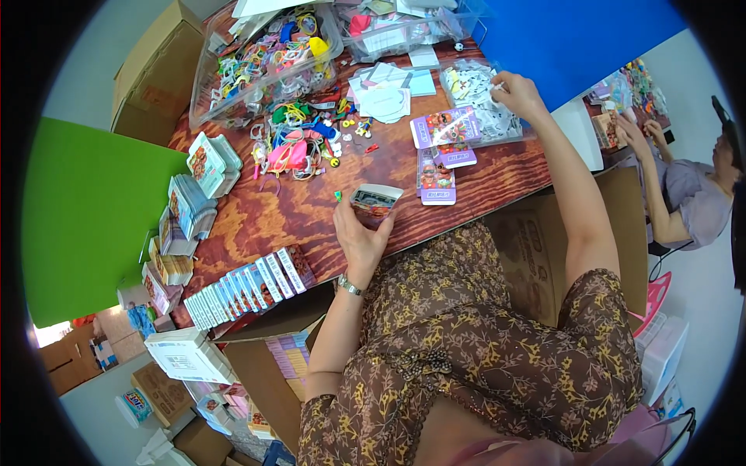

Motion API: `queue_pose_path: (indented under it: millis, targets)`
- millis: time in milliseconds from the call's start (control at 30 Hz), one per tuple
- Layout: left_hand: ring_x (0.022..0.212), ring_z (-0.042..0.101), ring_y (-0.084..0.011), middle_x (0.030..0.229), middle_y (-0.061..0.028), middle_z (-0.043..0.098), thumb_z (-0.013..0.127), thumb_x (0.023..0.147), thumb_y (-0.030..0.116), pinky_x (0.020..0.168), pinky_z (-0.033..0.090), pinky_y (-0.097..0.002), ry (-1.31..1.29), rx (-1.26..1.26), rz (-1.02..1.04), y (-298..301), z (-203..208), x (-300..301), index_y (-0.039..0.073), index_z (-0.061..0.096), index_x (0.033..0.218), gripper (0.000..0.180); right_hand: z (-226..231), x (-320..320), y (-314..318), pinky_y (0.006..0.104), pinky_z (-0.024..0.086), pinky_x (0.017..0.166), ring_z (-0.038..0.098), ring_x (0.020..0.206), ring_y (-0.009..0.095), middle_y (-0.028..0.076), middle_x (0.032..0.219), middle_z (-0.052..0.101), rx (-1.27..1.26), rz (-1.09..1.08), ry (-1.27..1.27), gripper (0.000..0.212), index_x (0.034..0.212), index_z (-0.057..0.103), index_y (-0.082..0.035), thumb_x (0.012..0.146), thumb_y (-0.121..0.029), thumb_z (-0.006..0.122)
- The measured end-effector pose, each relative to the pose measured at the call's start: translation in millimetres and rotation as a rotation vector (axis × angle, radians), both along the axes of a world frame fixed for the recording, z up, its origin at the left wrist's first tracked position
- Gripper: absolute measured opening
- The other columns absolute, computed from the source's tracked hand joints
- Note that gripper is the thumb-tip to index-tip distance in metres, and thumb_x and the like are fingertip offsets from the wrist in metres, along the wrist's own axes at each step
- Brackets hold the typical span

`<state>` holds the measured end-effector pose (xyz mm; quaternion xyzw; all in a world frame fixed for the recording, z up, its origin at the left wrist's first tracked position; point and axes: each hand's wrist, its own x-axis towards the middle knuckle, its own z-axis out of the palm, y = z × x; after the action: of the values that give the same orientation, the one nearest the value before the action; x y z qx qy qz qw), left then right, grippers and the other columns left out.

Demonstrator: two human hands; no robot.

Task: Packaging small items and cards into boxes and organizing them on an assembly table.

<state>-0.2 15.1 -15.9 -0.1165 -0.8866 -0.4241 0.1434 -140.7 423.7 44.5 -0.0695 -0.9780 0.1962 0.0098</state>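
Observation:
My left hand [362, 239] grips a small open box [376, 199] near the table's front edge; its mouth faces up and dark printed contents show inside. A tiny green piece [338, 196] is at my left fingertips. To the right, my right hand [519, 96] is over a clear tray [509, 140] of small white and black pieces, its fingertips pinched together at the pile. Whatever they hold is too small to name. Flat purple printed boxes [437, 186] lie between my hands, some overlapping the tray's near edge.
Bins of colourful trinkets [268, 58] stand at the back left, with loose toys [291, 151] before them. White cards [385, 101] lie mid-table. Packed boxes [249, 287] line the left front; card stacks [190, 206] stand behind. A blue panel [575, 43] rises at right. A co-worker [684, 186] sits beyond.

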Motion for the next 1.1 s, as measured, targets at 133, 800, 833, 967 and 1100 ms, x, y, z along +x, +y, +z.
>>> queue_pose_path:
  millis: [133, 800, 833, 967, 1100]
  targets:
    - [0.110, 0.055, -0.0380, 0.117, -0.0187, 0.058, 0.089, 0.068, 0.020, 0.094, 0.045, -0.0471, -0.004, 0.016, 0.042, 1, -9, 5, 0.004, 0.050, 0.134, 0.079, -26, 13, 1, 0.0438, 0.055, 0.079, 0.071, 0.094, 0.034, 0.019, 0.095, 0.073, 0.222, 0.043, -0.133, 0.030, 0.109, 0.070, -0.006, 0.084, -0.024, 0.073]
    - [0.111, 0.051, -0.0415, 0.120, -0.0217, 0.055, 0.083, 0.068, 0.012, 0.096, 0.043, -0.0484, 0.076, -0.041, 0.047, 17, -1, -2, -0.002, 0.045, 0.137, 0.080, 44, 83, -204, 0.0338, 0.054, 0.066, 0.068, 0.075, 0.022, 0.009, 0.083, 0.068, -0.404, 0.739, 0.172, 0.014, 0.099, 0.065, -0.005, 0.090, -0.013, 0.072]
    - [0.112, 0.051, -0.0417, 0.121, -0.0222, 0.055, 0.083, 0.067, 0.011, 0.097, 0.042, -0.0487, 0.085, -0.043, 0.041, 16, -3, -2, -0.002, 0.044, 0.139, 0.082, 38, 84, -213, 0.0368, 0.055, 0.064, 0.068, 0.074, 0.027, 0.011, 0.082, 0.067, -0.284, 0.808, 0.272, 0.018, 0.101, 0.065, -0.005, 0.087, -0.014, 0.074]
    - [0.116, 0.050, -0.0425, 0.127, -0.0240, 0.053, 0.083, 0.066, 0.010, 0.101, 0.042, -0.0494, 0.047, -0.032, 0.072, 10, -10, 4, -0.003, 0.041, 0.143, 0.088, 26, 92, -229, 0.0409, 0.055, 0.068, 0.067, 0.078, 0.031, 0.012, 0.090, 0.066, -0.078, 0.851, 0.255, 0.029, 0.109, 0.064, -0.008, 0.084, -0.017, 0.076]
    - [0.118, 0.051, -0.0436, 0.131, -0.0254, 0.053, 0.085, 0.068, 0.012, 0.100, 0.043, -0.0491, 0.017, 0.014, 0.137, 10, -8, 7, -0.004, 0.035, 0.147, 0.095, 28, 101, -227, 0.0391, 0.057, 0.074, 0.069, 0.086, 0.030, 0.013, 0.101, 0.067, -0.303, 0.853, 0.361, 0.034, 0.113, 0.066, -0.007, 0.082, -0.013, 0.079]
